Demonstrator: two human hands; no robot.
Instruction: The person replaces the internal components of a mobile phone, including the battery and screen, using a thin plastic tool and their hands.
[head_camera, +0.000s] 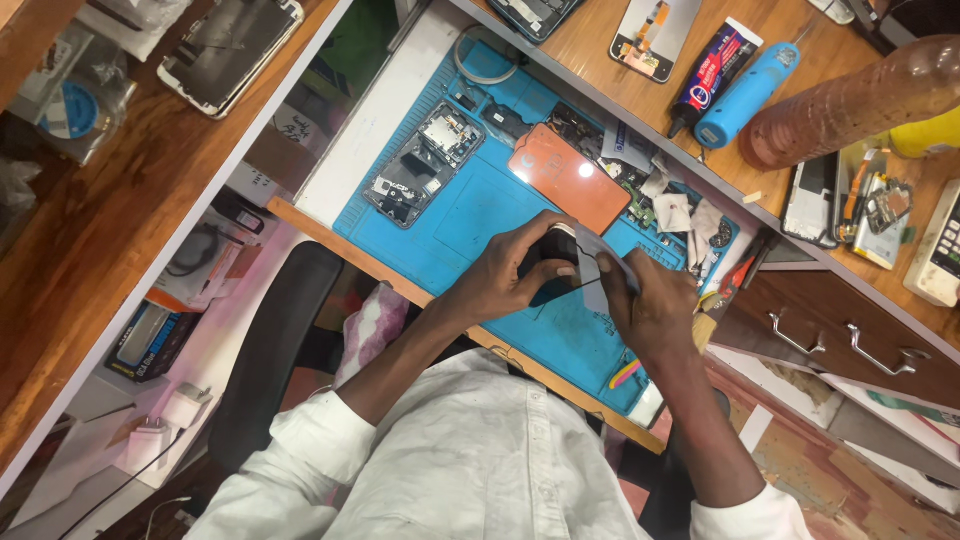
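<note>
In the head view, the person sits at a workbench and both hands meet over the near part of a blue work mat (480, 200). The left hand (505, 275) is closed around a dark phone (552, 262), with the fingers curled over its top edge and the thumb below, so the phone is lifted a little above the mat. The right hand (650, 305) is closed too; its fingers pinch a thin grey sheet (598, 262) that lies against the face of the phone, and how tight this pinch is cannot be told. The two hands are touching or almost touching at the phone. Further on the mat lies an opened phone body (425, 165) with its inner parts showing, and just beside it an orange rectangular pad (568, 178). Near the right side of the mat there are small white wipes (680, 212) and little loose parts. On the wooden shelf behind the mat stand a blue cylindrical tool (748, 92) and a dark glue tube (712, 72), side by side, and a brown plastic bottle (850, 105) lies close to them. Another phone (230, 45) lies face down on the wooden top at the upper left. Under the shelf at the right is a brown drawer (840, 340) with metal handles. The person wears a white shirt (470, 460).
</note>
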